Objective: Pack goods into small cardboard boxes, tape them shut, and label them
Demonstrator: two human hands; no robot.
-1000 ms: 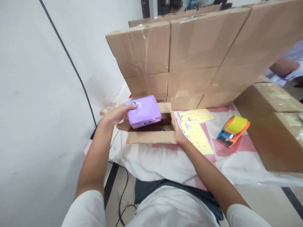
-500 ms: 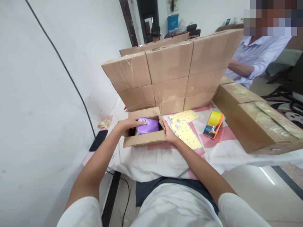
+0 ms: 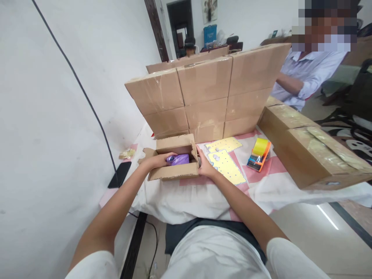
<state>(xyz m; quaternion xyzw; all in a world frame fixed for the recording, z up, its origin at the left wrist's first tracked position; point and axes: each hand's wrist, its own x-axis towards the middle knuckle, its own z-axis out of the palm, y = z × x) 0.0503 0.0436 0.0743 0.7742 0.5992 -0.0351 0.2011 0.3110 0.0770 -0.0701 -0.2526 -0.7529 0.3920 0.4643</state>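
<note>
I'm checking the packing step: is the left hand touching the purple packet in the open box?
Touching. The head view shows the left hand reaching into the open box, fingertips on the purple packet, no gap showing.

Both forearms reach forward, left hand (image 3: 155, 160) curled in a grip, right hand (image 3: 205, 167) flat.

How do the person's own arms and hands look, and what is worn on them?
Both arms are bare from above the elbow down. Short white sleeves cover the upper arms. The left hand and right hand wear no gloves; no watch, ring or bracelet shows.
</note>
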